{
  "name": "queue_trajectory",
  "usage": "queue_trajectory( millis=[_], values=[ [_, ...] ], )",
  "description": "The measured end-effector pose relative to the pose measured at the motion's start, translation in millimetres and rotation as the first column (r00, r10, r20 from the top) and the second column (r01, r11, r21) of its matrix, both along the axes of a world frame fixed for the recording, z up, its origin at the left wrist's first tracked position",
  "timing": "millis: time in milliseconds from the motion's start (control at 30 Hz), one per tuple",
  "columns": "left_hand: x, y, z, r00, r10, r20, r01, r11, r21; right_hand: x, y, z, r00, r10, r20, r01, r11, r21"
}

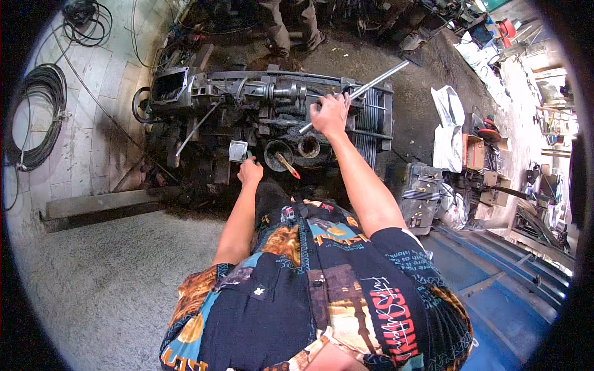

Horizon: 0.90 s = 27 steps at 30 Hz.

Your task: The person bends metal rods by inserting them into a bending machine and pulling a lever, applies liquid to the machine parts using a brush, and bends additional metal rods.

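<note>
A long, greasy metal machine (272, 93) with a shaft and ridged collars stretches across in front of me. My right hand (331, 114) is closed around a long silvery metal rod (380, 79), which slants over the machine's right part. Lower and to the left, my left hand (250, 171) is closed on the dark handle of a small object with a whitish square face (237, 151); its exact kind is unclear. Just right of it stands a round can (274, 149) with a red-tipped wooden brush (288, 166) in it. Beside that is a rusty round tin (309, 146).
Coiled black cable (38, 117) hangs on the left wall above a wooden beam (105, 203). Across the machine, a person's legs (281, 28) stand on the dark floor. To the right are a toolbox (422, 188), a white sack (447, 127) and blue metal panels (501, 284).
</note>
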State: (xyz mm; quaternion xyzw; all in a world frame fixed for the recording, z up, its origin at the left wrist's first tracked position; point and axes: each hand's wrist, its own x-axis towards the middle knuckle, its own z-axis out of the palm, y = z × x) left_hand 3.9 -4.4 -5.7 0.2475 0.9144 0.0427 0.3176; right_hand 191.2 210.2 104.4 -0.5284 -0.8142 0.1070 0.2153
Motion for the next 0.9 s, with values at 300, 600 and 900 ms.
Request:
queue_trajectory(
  millis=[300,600,900],
  values=[
    [-1.1,-5.3,-6.3,0.998,0.005,-0.063,0.000,0.997,0.074,13.3,9.3,-8.2,0.999,-0.010,-0.038,0.012,0.998,0.064],
    [-6.5,-3.7,-6.9,0.998,-0.069,-0.003,0.069,0.996,0.057,66.5,67.5,-31.3,0.995,-0.063,0.074,0.057,0.996,0.073],
    [-2.6,1.7,2.0,0.996,-0.084,0.017,0.084,0.996,-0.001,76.0,78.5,-31.5,0.995,-0.085,0.059,0.080,0.993,0.084]
  ],
)
